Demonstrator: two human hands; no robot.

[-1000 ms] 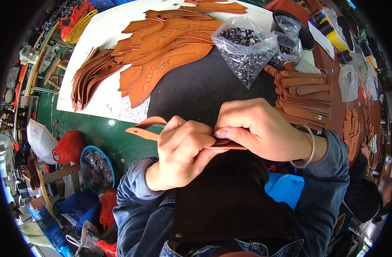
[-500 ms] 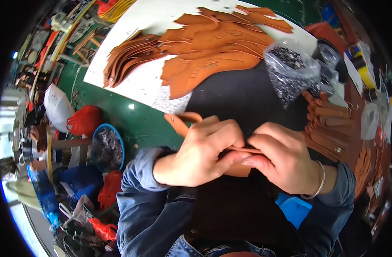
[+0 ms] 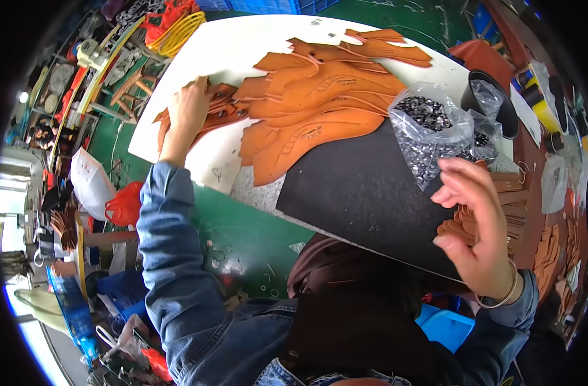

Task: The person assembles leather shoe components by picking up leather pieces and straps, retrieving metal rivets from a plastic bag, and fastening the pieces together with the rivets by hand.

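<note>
My left hand (image 3: 188,110) is over a stack of brown leather pieces (image 3: 224,106) at the left of the white table. Its fingers are bent round a leather piece there, and their tips are partly hidden. My right hand (image 3: 477,228) is raised at the right, open and holding nothing, with thumb and fingers apart. Just beyond it stands a clear plastic bag (image 3: 429,138) filled with small dark shiny metal parts. Larger shaped leather pieces (image 3: 326,106) lie overlapped in the middle of the table.
A black mat (image 3: 364,186) covers the table's near right part. Rolled brown leather strips (image 3: 461,222) lie beyond my right hand. A black cup-like container (image 3: 499,96) stands behind the bag. Left of the table are a red bag (image 3: 123,204) and a pale umbrella (image 3: 91,183).
My hands have parted from the leather piece they held together before my chest. The left has gone forward and left to the stack; the right has opened and moved right.
</note>
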